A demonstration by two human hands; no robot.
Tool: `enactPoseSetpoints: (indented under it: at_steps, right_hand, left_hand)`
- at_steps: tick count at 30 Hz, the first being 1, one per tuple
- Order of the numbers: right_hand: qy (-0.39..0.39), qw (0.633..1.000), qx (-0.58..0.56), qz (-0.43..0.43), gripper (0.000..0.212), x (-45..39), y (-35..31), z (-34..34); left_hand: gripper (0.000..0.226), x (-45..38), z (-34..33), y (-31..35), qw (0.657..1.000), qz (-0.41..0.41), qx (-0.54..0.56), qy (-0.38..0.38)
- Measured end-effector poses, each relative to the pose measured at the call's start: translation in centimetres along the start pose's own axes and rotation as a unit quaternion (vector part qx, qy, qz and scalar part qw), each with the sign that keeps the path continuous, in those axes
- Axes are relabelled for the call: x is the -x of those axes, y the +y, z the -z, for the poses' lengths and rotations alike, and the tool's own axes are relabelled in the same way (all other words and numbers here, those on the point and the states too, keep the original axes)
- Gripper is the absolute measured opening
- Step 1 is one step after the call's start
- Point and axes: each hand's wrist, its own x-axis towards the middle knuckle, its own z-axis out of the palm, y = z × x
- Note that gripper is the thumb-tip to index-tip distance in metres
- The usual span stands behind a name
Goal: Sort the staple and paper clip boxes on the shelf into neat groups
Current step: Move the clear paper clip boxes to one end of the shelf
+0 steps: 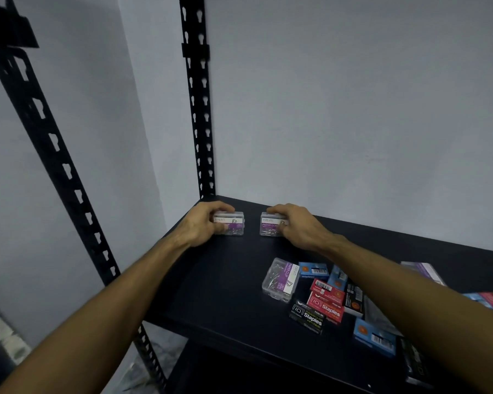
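Two clear paper clip boxes with purple labels stand on edge near the back left corner of the black shelf (228, 280). My left hand (204, 224) grips the left box (234, 224), fingers curled over its top. My right hand (299, 226) grips the right box (269, 226) the same way. A small gap separates the two boxes. A third paper clip box (281, 280) lies flat nearer the front. Right of it lies a jumble of staple boxes: blue (313, 270), red (326, 304) and black (308, 317), partly hidden by my right forearm.
Black slotted uprights (198, 109) (49, 143) frame the shelf at the back left and front left. A grey wall closes the back. More boxes (374, 339) lie at the front right edge. A lower shelf shows below.
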Motion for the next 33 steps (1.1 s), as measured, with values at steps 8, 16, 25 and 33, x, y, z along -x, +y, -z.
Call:
enactPoseSetpoints:
  at_steps: [8,16,25,33]
  right_hand:
    - [0.007,1.0,0.008,0.008,0.051,-0.9,-0.4,-0.5]
    - [0.004,1.0,-0.007,0.004,0.052,-0.9,-0.1,-0.7]
    - [0.019,1.0,0.005,0.014,0.051,-0.5,-0.1,-0.8]
    - [0.049,0.999,0.015,0.017,0.063,2.1,0.3,1.0]
  left_hand:
    - [0.042,-0.1,-0.3,-0.3,1.0,0.004,-0.01,0.029]
    - [0.045,-0.2,-0.5,-0.1,1.0,0.005,-0.015,0.027]
    - [0.047,-0.2,-0.6,-0.1,0.998,0.013,-0.045,0.041]
    - [0.064,0.9,-0.4,1.7,0.998,0.018,-0.045,0.05]
